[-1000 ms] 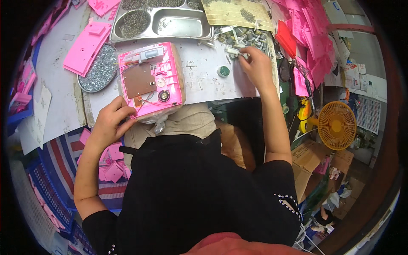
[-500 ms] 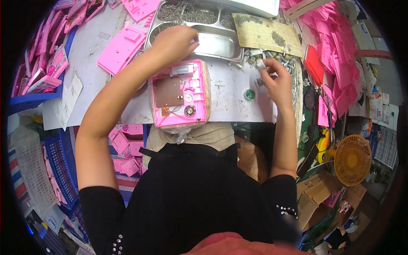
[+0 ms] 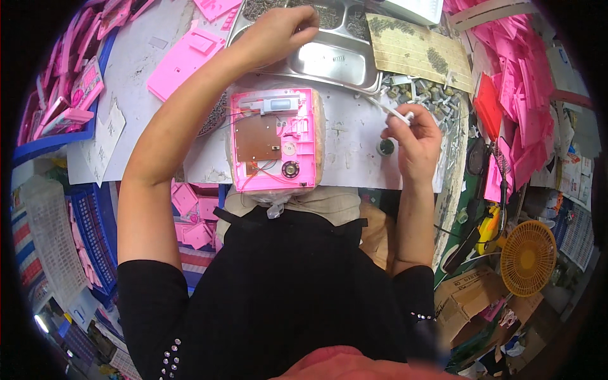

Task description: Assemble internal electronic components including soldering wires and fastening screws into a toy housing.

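Note:
My left hand [image 3: 285, 33] reaches over a metal compartment tray [image 3: 373, 79] holding small metal pieces, its fingers curled together; anything in them is too small to make out. Between the fingers of my right hand [image 3: 415, 140] is a small white plastic part [image 3: 399, 116] with a thin bar, held above the table. In front of me an open pink plastic housing [image 3: 305, 142] lies on a padded, plastic-wrapped block. Inside the housing are a brown circuit board [image 3: 256, 139], wires, a round speaker [image 3: 291, 169] and a grey module [image 3: 280, 105] near the far edge.
Beyond my right hand lies a heap of small white and metal parts [image 3: 430, 94], with a speckled cardboard sheet [image 3: 421, 50] behind. A small green round pot [image 3: 385, 147] stands close by. Pink panels [image 3: 190, 63] lie left; more pink parts [image 3: 513, 95] pile up right, above an orange fan [image 3: 528, 258].
My left hand has moved farther away over the tray. My right hand has come slightly nearer, and the white part in it now shows clearly. The grey module in the housing sits differently.

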Motion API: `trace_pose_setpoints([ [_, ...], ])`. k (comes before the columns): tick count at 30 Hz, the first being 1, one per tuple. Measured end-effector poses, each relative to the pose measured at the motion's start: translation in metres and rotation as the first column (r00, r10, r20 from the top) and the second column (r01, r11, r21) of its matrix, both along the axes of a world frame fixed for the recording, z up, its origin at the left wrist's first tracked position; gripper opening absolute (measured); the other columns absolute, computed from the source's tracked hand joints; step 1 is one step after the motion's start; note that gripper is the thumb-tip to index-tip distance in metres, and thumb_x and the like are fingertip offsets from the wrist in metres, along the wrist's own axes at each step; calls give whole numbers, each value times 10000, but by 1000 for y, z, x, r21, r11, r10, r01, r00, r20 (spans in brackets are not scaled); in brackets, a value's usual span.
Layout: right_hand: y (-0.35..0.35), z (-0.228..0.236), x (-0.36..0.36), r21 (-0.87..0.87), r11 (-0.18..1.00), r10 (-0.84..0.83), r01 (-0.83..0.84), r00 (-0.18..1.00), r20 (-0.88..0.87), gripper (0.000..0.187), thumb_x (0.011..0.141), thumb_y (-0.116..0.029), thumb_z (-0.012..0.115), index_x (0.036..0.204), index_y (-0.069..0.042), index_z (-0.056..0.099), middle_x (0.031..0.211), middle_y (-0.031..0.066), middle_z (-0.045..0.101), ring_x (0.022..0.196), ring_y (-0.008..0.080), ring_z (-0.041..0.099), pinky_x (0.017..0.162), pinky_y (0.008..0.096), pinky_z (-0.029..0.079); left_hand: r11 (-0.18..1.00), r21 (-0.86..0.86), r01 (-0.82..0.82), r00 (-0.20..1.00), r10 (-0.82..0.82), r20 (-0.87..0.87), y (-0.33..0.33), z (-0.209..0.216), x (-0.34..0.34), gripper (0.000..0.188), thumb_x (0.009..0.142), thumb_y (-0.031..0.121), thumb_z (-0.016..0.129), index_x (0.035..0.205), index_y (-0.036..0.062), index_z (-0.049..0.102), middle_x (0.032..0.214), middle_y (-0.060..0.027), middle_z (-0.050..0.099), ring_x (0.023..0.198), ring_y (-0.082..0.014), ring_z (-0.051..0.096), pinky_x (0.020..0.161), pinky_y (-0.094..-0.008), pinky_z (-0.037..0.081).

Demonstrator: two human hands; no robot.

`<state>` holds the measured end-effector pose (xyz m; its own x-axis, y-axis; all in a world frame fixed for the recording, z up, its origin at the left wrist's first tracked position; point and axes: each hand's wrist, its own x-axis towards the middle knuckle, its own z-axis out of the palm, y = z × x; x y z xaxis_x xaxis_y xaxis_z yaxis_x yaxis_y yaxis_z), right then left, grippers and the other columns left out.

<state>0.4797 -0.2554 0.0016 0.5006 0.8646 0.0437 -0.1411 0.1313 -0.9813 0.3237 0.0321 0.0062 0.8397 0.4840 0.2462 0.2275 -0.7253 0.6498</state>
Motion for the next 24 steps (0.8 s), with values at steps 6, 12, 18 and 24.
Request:
trace_pose_setpoints([
  [6,24,21,-46,45,992,117,-116,993,-20,174,912,5,687,1072,58,645,1065,94,638,821,111,638,682,258,578,953,-186,241,968,-221,119,-72,30,-69,166,945,113,682,1081,16,685,926,-66,681,790,-150,628,678,-276,491],
  [12,52,15,-57,-159,959,276,-235,900,337,184,952,-185,724,880,-17,703,702,-34,618,630,17,503,529,214,382,973,-78,219,957,-198,213,-96,34,-87,162,881,33,715,1037,24,673,881,-95,644,780,-239,637,689,-318,506],
  [18,49,25,-22,-206,977,119,-51,936,332,192,980,-181,715,900,-8,696,755,-6,659,704,48,569,625,227,439,905,418,82,986,-134,96,-35,-1,-25,188,838,117,723,1017,59,719,973,-104,675,894,-315,662,807,-418,548],
  [24,30,22,-10,-204,979,28,30,961,275,163,985,-147,712,921,-1,679,818,4,667,725,59,586,666,227,467,851,396,345,904,-187,-385,-30,-34,66,169,848,187,705,948,51,717,1012,-123,708,960,-366,693,824,-494,562],
])
